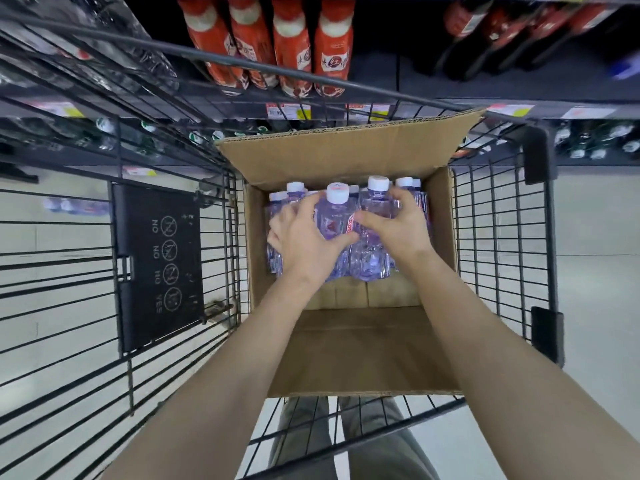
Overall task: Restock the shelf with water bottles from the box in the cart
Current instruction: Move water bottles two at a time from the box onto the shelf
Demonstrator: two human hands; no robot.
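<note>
Both hands down in the box (pixel 349 351): left hand (pixel 304 242) wrapped round one water bottle (pixel 335 223), right hand (pixel 398 226) curled round its neighbour (pixel 372 216), both raised a bit above the pack. Plenty more bottles (pixel 403 184) packed upright at the far end of the box, near end showing bare cardboard (so probably partway through, hard to say how far). Box sitting inside the cart (pixel 502 220). Beyond the box, shelf (pixel 398 112) full of red bottles (pixel 301 46); no restocked water spot visible, so lots left.
</note>
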